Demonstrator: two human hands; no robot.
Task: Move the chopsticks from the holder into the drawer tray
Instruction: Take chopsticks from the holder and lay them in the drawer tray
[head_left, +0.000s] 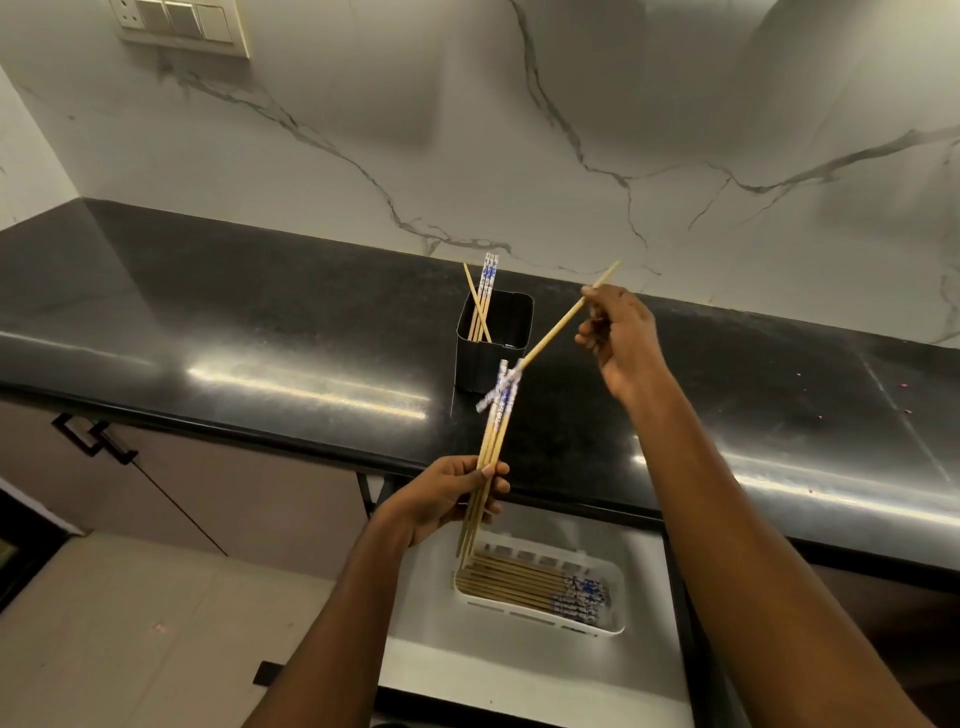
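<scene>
Left hand (441, 499) grips a chopstick bundle (493, 441) mid-length above the drawer tray (615, 571), right hand (615, 338) pinches one chopstick (558, 330); others remain in holder (493, 353): light, stiff, probably slippery, best held mid-shaft.

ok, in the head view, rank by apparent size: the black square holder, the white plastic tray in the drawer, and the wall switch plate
1. White plastic tray
2. Cream wall switch plate, partly cropped
3. Black square holder, close to the plate; unsure

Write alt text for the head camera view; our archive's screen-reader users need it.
A person's left hand grips a bundle of chopsticks above a white tray of chopsticks in an open drawer, while the right hand holds a single chopstick. A few remain in the black holder on the dark counter.
</scene>
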